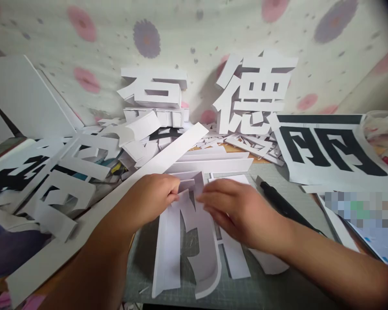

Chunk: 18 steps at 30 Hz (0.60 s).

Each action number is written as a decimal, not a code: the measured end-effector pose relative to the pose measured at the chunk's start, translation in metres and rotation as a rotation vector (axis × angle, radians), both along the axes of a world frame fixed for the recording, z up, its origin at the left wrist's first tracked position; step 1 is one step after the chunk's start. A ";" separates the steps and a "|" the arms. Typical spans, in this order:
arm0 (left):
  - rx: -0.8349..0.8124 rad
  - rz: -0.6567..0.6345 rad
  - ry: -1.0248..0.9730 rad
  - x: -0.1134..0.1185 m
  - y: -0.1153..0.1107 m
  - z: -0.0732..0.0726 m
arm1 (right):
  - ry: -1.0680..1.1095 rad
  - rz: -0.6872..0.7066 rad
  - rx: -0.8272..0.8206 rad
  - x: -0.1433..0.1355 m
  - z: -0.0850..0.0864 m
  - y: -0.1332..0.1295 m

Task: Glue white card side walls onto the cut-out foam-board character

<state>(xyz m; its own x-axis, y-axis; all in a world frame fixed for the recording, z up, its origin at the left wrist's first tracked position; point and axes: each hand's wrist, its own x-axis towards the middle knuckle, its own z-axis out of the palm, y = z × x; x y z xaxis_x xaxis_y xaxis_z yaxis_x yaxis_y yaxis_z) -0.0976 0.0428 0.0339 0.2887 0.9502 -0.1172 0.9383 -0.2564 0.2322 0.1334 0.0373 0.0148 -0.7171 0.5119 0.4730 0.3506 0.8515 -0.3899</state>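
Squarely before me, on the green-grey gridded cutting mat (pixel 252 295), lies a hollow white foam-board character piece (pixel 208 252) with thin walls along its edges. Its long axis runs from my side of the mat toward the back. Both legs point at me, the right one curving leftward into a hook at its near end, while its far end sits between my two grips.

My left grip (pixel 153 196) is bunched narrow at the piece's upper left, thumb close to forefinger; I can't tell whether an edge is pinched there. My right grip (pixel 237 206) is loosely curved at the upper right side, blurred, its fingertips too unclear to show any hold.

A long flat white strip (pixel 184 146) slants under my left forearm, from lower left to just beyond the piece, closing off that side. Stacked narrow white boards (pixel 218 165) lie across the mat behind it. A flat white panel (pixel 237 260) lies just to its right, then a long black cutter-like tool (pixel 286 206), partly behind my right forearm. Farther right rests a white paper sheet printed with black shapes (pixel 299 172). Two white raised characters stand at the back, behind scraps on the brown wooden tabletop (pixel 261 160).
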 end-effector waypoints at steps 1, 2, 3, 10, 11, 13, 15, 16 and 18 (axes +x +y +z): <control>0.000 0.002 -0.009 -0.001 0.000 0.000 | -0.058 -0.038 0.020 -0.009 0.000 0.010; -0.002 0.005 -0.013 -0.001 0.001 0.000 | -0.128 -0.071 0.036 -0.019 0.000 0.018; -0.006 0.004 -0.014 -0.002 0.001 0.001 | -0.198 -0.093 0.053 -0.028 -0.001 0.025; 0.017 -0.011 0.016 -0.002 0.001 0.003 | -0.394 -0.106 0.134 -0.057 -0.009 0.035; 0.013 -0.012 0.016 -0.003 0.001 0.003 | -0.396 -0.112 0.142 -0.058 -0.010 0.034; 0.002 -0.023 0.015 -0.007 0.000 0.004 | -0.398 -0.119 0.153 -0.058 -0.011 0.034; 0.006 -0.047 0.011 -0.010 0.000 0.004 | -0.397 -0.117 0.162 -0.058 -0.013 0.035; 0.020 -0.064 0.006 -0.011 -0.001 0.003 | -0.395 -0.116 0.165 -0.058 -0.013 0.035; 0.046 -0.096 -0.002 -0.012 0.000 0.003 | -0.392 -0.113 0.168 -0.058 -0.014 0.037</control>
<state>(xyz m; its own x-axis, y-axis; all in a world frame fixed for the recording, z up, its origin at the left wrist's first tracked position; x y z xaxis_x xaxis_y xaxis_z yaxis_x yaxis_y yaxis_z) -0.1095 0.0424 0.0368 0.3787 0.9226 -0.0736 0.9084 -0.3553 0.2204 0.0756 0.0743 0.0008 -0.8026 0.5368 0.2601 0.5392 0.8394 -0.0684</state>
